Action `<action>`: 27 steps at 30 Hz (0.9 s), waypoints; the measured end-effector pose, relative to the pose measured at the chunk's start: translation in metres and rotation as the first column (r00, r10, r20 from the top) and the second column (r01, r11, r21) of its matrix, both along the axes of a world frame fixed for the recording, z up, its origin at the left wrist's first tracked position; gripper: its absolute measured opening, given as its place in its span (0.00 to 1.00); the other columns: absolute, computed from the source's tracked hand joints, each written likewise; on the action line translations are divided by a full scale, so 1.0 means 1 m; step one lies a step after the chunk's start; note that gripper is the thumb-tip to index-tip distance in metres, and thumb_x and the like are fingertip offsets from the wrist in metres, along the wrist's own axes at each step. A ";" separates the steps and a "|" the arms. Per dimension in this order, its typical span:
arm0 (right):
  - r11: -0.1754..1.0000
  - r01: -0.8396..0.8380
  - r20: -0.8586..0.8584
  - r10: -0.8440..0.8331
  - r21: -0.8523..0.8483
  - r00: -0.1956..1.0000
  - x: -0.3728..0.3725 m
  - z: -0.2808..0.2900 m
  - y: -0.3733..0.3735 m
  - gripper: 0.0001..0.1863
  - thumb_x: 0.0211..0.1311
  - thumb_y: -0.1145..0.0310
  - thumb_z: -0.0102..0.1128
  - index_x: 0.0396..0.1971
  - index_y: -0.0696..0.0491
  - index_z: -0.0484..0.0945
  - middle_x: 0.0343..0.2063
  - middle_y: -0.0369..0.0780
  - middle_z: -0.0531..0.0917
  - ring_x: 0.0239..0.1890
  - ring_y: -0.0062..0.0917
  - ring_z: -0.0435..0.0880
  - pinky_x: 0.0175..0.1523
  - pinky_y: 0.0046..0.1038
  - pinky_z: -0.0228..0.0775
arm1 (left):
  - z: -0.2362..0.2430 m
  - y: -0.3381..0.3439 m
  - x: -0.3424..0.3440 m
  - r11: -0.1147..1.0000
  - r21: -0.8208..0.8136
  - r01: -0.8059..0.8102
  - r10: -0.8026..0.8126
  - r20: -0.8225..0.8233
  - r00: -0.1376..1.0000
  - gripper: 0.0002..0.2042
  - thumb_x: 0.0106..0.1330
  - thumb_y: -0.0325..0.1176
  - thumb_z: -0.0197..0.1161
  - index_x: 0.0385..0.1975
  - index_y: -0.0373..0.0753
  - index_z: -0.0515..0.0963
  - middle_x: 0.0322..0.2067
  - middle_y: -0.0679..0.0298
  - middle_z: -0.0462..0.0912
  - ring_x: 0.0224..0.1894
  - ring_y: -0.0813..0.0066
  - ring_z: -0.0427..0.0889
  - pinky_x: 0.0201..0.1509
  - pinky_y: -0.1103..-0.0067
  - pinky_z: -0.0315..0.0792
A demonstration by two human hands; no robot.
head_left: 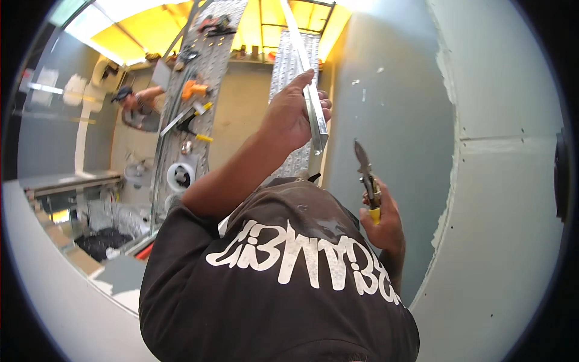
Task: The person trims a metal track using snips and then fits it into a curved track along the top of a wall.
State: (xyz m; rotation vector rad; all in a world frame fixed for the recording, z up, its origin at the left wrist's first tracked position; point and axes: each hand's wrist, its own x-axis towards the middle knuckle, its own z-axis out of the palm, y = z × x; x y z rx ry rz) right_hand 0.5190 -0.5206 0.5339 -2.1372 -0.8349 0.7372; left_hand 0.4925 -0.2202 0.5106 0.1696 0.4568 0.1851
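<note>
My left hand (288, 114) is closed around a long, shiny metal channel (315, 117), near its lower end. From there the channel slants up and away toward the top of the picture. Lower and to the right, my right hand (387, 222) grips a pair of tin snips (365, 172) with a yellow handle. The dark blades point upward, apart from the channel, and nothing shows between them.
On my left, a perforated metal plank (205, 120) carries an orange power tool (194, 89), clamps and a white bucket (180, 175). Another person (142, 108) stands beyond it. A grey board wall (392, 108) rises close on my right. Bagged material (123, 220) lies lower left.
</note>
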 end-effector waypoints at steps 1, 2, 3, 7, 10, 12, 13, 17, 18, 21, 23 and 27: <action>0.999 0.039 0.012 -0.039 0.005 0.999 -0.002 0.005 -0.005 0.35 0.54 0.74 0.57 0.66 0.57 0.63 0.56 0.56 0.76 0.59 0.50 0.77 0.65 0.39 0.67 | 0.006 -0.008 0.011 0.999 0.005 0.039 -0.039 0.012 0.999 0.15 0.74 0.42 0.57 0.28 0.42 0.63 0.24 0.70 0.63 0.24 0.81 0.66 0.25 0.83 0.71; 0.999 0.025 -0.057 -0.026 -0.031 0.998 -0.003 0.008 -0.011 0.35 0.54 0.74 0.57 0.66 0.56 0.63 0.56 0.56 0.76 0.59 0.50 0.77 0.65 0.39 0.67 | 0.010 -0.017 0.021 1.000 -0.014 0.024 -0.024 -0.008 1.000 0.14 0.74 0.41 0.57 0.29 0.42 0.63 0.24 0.70 0.63 0.23 0.80 0.66 0.25 0.83 0.70; 0.998 0.007 -0.127 -0.015 -0.064 0.992 -0.004 0.010 -0.016 0.36 0.54 0.73 0.58 0.66 0.55 0.63 0.55 0.56 0.77 0.59 0.50 0.77 0.65 0.40 0.67 | 0.013 -0.024 0.031 0.999 -0.033 0.007 -0.008 -0.029 1.000 0.13 0.73 0.40 0.56 0.29 0.41 0.64 0.23 0.70 0.63 0.23 0.80 0.65 0.24 0.83 0.70; 0.987 0.068 -0.173 -0.093 -0.142 0.981 -0.015 0.023 -0.029 0.35 0.55 0.70 0.59 0.66 0.54 0.64 0.53 0.55 0.78 0.57 0.50 0.78 0.63 0.41 0.69 | 0.012 -0.051 0.060 1.000 0.003 0.011 -0.011 -0.101 0.995 0.12 0.70 0.37 0.60 0.31 0.41 0.63 0.24 0.68 0.64 0.23 0.79 0.66 0.24 0.83 0.70; 0.978 0.144 -0.154 -0.167 -0.149 0.974 -0.023 0.022 -0.039 0.34 0.55 0.69 0.60 0.65 0.55 0.64 0.51 0.56 0.79 0.54 0.50 0.80 0.60 0.41 0.70 | 0.005 -0.064 0.069 1.000 0.003 0.026 -0.026 -0.064 0.998 0.11 0.67 0.34 0.60 0.32 0.42 0.63 0.23 0.68 0.64 0.23 0.79 0.66 0.24 0.81 0.69; 0.968 0.181 -0.146 -0.208 -0.175 0.967 -0.027 0.023 -0.042 0.34 0.56 0.69 0.60 0.65 0.55 0.64 0.50 0.56 0.79 0.53 0.50 0.80 0.60 0.41 0.70 | 0.005 -0.072 0.074 1.000 -0.001 0.016 -0.016 -0.075 0.997 0.10 0.65 0.32 0.59 0.31 0.42 0.63 0.23 0.68 0.63 0.22 0.79 0.65 0.24 0.80 0.67; 0.971 0.180 -0.160 -0.205 -0.157 0.966 -0.028 0.025 -0.043 0.33 0.56 0.69 0.60 0.64 0.55 0.65 0.47 0.55 0.80 0.51 0.50 0.81 0.59 0.41 0.71 | 0.002 -0.076 0.076 0.999 -0.010 0.033 -0.034 -0.079 0.996 0.10 0.65 0.32 0.59 0.31 0.42 0.63 0.23 0.68 0.63 0.22 0.79 0.65 0.24 0.80 0.67; 0.960 0.216 -0.177 -0.248 -0.181 0.953 -0.036 0.027 -0.046 0.32 0.57 0.69 0.60 0.63 0.57 0.66 0.39 0.51 0.83 0.43 0.43 0.84 0.55 0.38 0.73 | -0.004 -0.086 0.078 0.999 -0.027 0.033 -0.036 -0.121 0.992 0.10 0.65 0.32 0.59 0.32 0.43 0.63 0.23 0.69 0.62 0.23 0.78 0.64 0.24 0.80 0.64; 0.956 0.222 -0.176 -0.255 -0.191 0.951 -0.037 0.028 -0.045 0.32 0.57 0.69 0.60 0.63 0.57 0.66 0.39 0.51 0.83 0.43 0.43 0.84 0.55 0.38 0.73 | -0.005 -0.088 0.077 0.999 -0.024 0.026 -0.029 -0.129 0.991 0.09 0.65 0.32 0.59 0.32 0.43 0.63 0.23 0.69 0.62 0.23 0.78 0.64 0.24 0.80 0.63; 0.949 0.249 -0.229 -0.290 -0.193 0.929 -0.042 0.033 -0.044 0.31 0.58 0.69 0.59 0.63 0.59 0.66 0.36 0.47 0.83 0.39 0.36 0.84 0.51 0.34 0.74 | -0.017 -0.089 0.078 0.999 0.014 0.047 -0.046 -0.111 0.993 0.11 0.67 0.35 0.58 0.39 0.42 0.63 0.27 0.67 0.63 0.26 0.74 0.66 0.31 0.72 0.65; 0.947 0.262 -0.198 -0.298 -0.188 0.934 -0.042 0.031 -0.045 0.31 0.57 0.73 0.60 0.63 0.59 0.65 0.32 0.40 0.82 0.34 0.26 0.81 0.46 0.29 0.73 | -0.019 -0.091 0.079 0.999 0.010 0.049 -0.048 -0.111 0.993 0.11 0.66 0.35 0.58 0.39 0.42 0.63 0.27 0.67 0.64 0.26 0.74 0.66 0.31 0.72 0.65; 0.936 0.262 -0.211 -0.312 -0.236 0.926 -0.039 0.043 -0.041 0.31 0.58 0.70 0.59 0.62 0.60 0.66 0.34 0.45 0.84 0.37 0.33 0.84 0.49 0.32 0.75 | -0.025 -0.094 0.080 0.998 0.035 0.049 -0.046 -0.095 0.994 0.11 0.66 0.35 0.59 0.39 0.43 0.63 0.27 0.66 0.64 0.26 0.73 0.68 0.31 0.72 0.67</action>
